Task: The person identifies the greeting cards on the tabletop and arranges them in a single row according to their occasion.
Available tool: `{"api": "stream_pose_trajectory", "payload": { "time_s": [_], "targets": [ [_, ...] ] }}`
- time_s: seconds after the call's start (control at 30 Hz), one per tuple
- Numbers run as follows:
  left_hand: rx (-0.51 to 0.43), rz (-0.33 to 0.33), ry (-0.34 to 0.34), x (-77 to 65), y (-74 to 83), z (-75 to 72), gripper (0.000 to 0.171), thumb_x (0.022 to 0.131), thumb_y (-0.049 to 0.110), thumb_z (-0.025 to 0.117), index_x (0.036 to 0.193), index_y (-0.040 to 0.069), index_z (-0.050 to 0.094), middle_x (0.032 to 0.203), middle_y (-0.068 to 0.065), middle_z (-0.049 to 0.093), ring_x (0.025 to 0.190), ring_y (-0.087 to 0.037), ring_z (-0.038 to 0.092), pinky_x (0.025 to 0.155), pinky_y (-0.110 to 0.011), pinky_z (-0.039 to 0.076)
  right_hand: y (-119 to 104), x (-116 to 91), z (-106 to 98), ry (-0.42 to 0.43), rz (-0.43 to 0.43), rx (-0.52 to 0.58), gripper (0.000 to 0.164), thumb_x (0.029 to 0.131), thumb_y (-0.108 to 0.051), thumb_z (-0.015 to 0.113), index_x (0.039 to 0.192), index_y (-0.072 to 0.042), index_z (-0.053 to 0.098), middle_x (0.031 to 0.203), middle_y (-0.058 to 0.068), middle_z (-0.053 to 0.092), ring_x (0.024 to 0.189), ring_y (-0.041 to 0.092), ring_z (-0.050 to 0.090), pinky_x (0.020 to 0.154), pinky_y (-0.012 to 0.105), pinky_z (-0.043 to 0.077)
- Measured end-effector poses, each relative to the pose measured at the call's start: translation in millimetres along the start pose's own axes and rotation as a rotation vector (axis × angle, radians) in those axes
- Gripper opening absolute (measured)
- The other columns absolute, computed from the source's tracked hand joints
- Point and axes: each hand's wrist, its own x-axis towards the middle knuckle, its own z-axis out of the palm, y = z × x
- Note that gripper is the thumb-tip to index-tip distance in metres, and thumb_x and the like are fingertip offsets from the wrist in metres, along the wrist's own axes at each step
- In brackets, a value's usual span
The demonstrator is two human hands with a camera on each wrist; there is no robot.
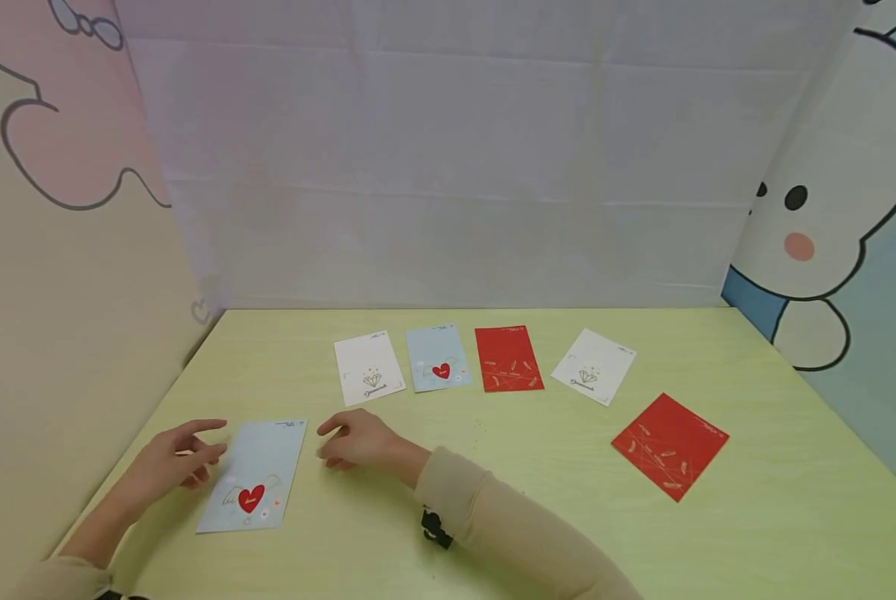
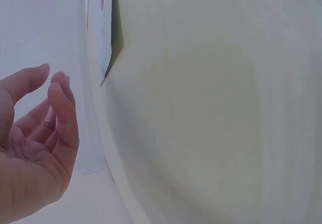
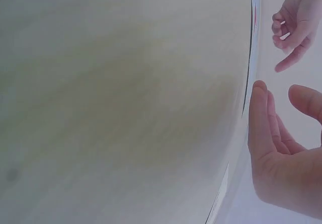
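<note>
A light blue card (image 1: 256, 458) with a red winged heart lies on the table at the front left. My left hand (image 1: 173, 458) is at its left edge, fingers loosely bent with thumb and forefinger apart. On the card's other side, my right hand (image 1: 361, 439) hovers a little to the right, fingers loosely curved. Neither hand holds anything. In the left wrist view the left hand (image 2: 37, 138) shows a gap between thumb and fingertips. The right wrist view has the right hand (image 3: 282, 143) near, thumb apart from the fingers, and the left hand beyond.
Along the back of the yellow-green table (image 1: 523, 517) lie a white diamond card (image 1: 368, 367), a smaller-looking blue heart card (image 1: 437, 358), a red card (image 1: 509, 358) and another white diamond card (image 1: 593, 367). A second red card (image 1: 670, 447) lies turned at the right. A white cloth (image 1: 455, 167) hangs behind.
</note>
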Motion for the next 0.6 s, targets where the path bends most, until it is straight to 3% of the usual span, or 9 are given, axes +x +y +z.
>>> {"api": "stream_pose_trajectory", "payload": {
  "time_s": [0.1,0.23,0.43,0.6],
  "targets": [
    [0.015,0.046,0.083,1.4,6.3,2.0,0.049,0.088,0.022,0.055,0.125,-0.006,0.04,0.079,-0.013,0.056,0.059,-0.02,0.055,0.053,-0.029,0.048,2.8,-1.2,-9.3,-0.012,-0.035,-0.01,0.022,0.08,-0.01,0.063,0.101,-0.006,0.06,0.072,-0.001,0.059,0.063,0.016,0.058,0.057,0.025,0.048],
    [-0.011,0.097,0.136,2.8,14.8,7.8,0.044,0.088,0.02,0.055,0.122,-0.007,0.043,0.079,-0.017,0.057,0.058,-0.021,0.055,0.052,-0.029,0.048,7.9,-2.2,-23.0,-0.007,-0.076,-0.011,0.024,0.08,-0.009,0.063,0.104,-0.005,0.06,0.075,0.0,0.058,0.066,0.016,0.059,0.058,0.025,0.048],
    [-0.03,0.156,0.156,6.1,25.5,20.0,0.039,0.088,0.017,0.056,0.118,-0.006,0.047,0.078,-0.019,0.058,0.058,-0.023,0.056,0.05,-0.029,0.048,12.4,-4.2,-44.3,0.028,-0.082,0.005,0.026,0.08,-0.01,0.063,0.105,-0.003,0.059,0.077,0.001,0.059,0.071,0.017,0.06,0.059,0.027,0.048],
    [-0.064,0.2,0.125,8.6,37.9,30.1,0.036,0.088,0.016,0.055,0.117,-0.005,0.049,0.078,-0.018,0.058,0.059,-0.024,0.056,0.05,-0.029,0.048,14.1,-8.6,-59.8,0.056,-0.073,-0.006,0.027,0.081,-0.011,0.062,0.107,-0.002,0.058,0.077,0.001,0.06,0.072,0.017,0.06,0.06,0.026,0.048]
  ]
}}
